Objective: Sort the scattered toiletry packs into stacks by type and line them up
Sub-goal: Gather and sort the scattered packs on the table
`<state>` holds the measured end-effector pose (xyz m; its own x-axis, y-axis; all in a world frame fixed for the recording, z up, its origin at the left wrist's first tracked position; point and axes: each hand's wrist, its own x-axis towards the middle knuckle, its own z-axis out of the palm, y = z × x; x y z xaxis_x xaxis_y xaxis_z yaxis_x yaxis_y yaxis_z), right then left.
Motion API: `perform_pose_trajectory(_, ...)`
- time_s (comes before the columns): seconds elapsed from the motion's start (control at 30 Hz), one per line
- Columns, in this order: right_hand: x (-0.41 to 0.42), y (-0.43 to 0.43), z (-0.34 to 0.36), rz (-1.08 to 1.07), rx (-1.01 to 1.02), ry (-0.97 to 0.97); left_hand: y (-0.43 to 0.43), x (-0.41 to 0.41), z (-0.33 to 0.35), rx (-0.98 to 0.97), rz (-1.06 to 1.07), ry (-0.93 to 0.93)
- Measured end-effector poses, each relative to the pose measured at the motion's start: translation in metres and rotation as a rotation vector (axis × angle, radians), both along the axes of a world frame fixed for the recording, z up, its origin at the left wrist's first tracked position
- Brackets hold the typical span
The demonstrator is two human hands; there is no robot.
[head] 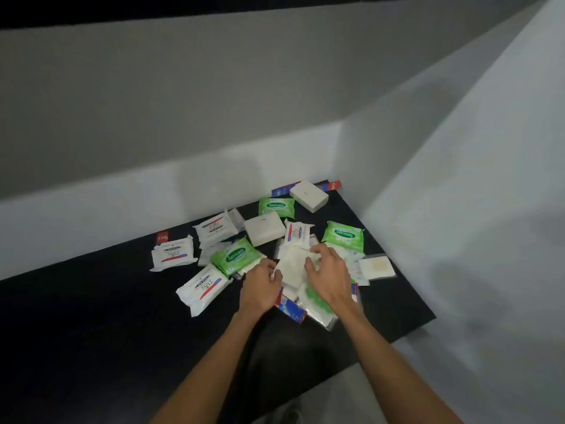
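A matte black rectangular tabletop (91,316) sits in the corner of plain white walls (214,102), with a patch of pale grey floor (351,393) visible below its near edge.

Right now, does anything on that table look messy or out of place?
Yes. The packs lie scattered and overlapping at all angles, none stacked: green wipes sit tilted over white packs, a white box rests on a toothpaste box, and both hands press on a loose heap.
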<state>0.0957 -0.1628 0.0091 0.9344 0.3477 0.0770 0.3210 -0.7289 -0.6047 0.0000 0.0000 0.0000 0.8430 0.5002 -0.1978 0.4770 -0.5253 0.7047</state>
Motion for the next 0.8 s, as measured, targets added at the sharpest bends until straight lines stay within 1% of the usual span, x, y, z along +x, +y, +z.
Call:
perform_pose_trajectory(0.1,0.013,0.003,-0.012,-0.046,-0.015,0.109,-0.004,0.013,-0.011,-0.067,0.079,0.062)
perform_pose_trajectory(0.2,0.020,0.009,-0.021,-0.038,-0.021,0.195,-0.009,0.020,-0.016,-0.110,0.125,0.111)
perform_pose_trajectory(0.4,0.032,0.016,-0.039,-0.034,-0.083,0.297,-0.008,0.032,-0.039,-0.188,0.146,0.140)
perform_pose_trajectory(0.6,0.032,0.022,-0.050,-0.023,-0.074,0.304,-0.002,0.035,-0.053,-0.211,0.166,0.084)
perform_pose_trajectory(0.8,0.018,0.027,-0.047,-0.067,0.057,0.228,0.014,0.027,-0.042,-0.240,0.171,-0.011)
